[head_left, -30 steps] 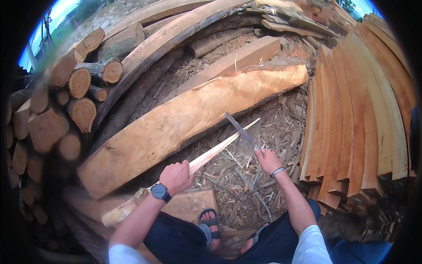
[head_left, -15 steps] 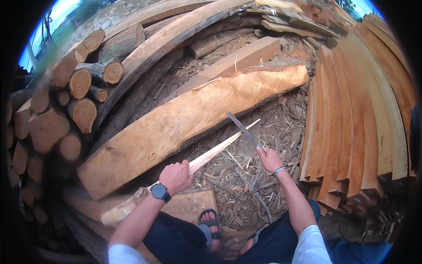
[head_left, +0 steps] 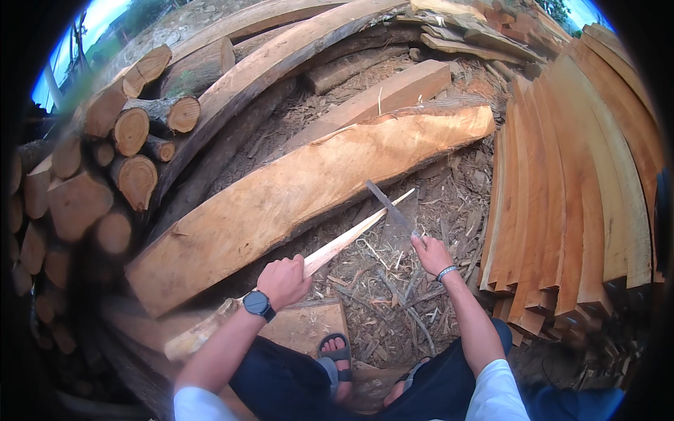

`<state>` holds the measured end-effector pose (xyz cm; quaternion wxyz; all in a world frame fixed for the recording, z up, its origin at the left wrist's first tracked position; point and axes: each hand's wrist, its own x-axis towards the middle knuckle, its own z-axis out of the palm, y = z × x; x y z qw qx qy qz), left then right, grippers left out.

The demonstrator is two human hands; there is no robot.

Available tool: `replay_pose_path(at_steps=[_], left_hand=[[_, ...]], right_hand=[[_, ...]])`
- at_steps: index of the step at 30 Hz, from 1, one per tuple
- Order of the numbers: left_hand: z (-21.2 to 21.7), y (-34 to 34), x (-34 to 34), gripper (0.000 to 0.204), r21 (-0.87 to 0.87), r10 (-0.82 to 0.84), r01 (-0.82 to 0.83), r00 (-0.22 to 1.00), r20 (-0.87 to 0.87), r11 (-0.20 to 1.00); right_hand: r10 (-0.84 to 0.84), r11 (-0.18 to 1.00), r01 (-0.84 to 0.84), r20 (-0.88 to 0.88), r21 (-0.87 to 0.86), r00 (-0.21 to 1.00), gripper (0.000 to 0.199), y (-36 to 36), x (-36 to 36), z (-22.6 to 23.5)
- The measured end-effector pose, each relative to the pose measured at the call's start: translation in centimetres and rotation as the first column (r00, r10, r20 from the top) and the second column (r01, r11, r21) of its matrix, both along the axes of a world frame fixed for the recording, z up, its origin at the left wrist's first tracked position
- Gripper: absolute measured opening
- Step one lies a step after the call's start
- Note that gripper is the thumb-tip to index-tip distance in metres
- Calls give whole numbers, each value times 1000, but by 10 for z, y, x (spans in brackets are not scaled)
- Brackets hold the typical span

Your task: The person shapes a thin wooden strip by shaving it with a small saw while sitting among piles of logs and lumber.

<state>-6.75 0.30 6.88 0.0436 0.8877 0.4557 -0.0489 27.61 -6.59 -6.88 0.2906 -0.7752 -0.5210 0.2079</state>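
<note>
My left hand (head_left: 284, 282) is closed around a long pale wooden stick (head_left: 337, 245). It tapers to a thin point at the far right, and its thicker, rougher end lies by my left forearm. My right hand (head_left: 432, 254) grips a hand saw (head_left: 393, 210) with a narrow grey blade and what looks like a toothed edge; the fingers hide the handle. The blade crosses the stick near its pointed end. Whether it touches the wood, I cannot tell. Just beyond both hands lies a broad, rough-sawn slab (head_left: 302, 186).
Cut logs (head_left: 137, 182) are piled at the left. Long sawn boards (head_left: 554, 189) lie stacked at the right. A wooden block (head_left: 312, 326) is beside my sandalled foot (head_left: 335, 354). Bark, shavings and thin branches (head_left: 414, 309) cover the ground. Another beam (head_left: 379, 95) lies behind the slab.
The whole view has shifted very slightly to the right. Both hands, the stick and the saw keep nearly the same places relative to each other.
</note>
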Motion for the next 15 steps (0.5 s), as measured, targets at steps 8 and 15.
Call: replay_pose_path(at_steps=[8, 15], left_hand=[[-3, 1, -2, 30, 10, 16, -17, 997, 70, 1000], [-2, 2, -6, 33, -37, 33, -29, 994, 106, 999]], right_hand=[[133, 990, -134, 9, 50, 991, 60, -9, -35, -3], [122, 991, -124, 33, 55, 992, 57, -17, -51, 8]])
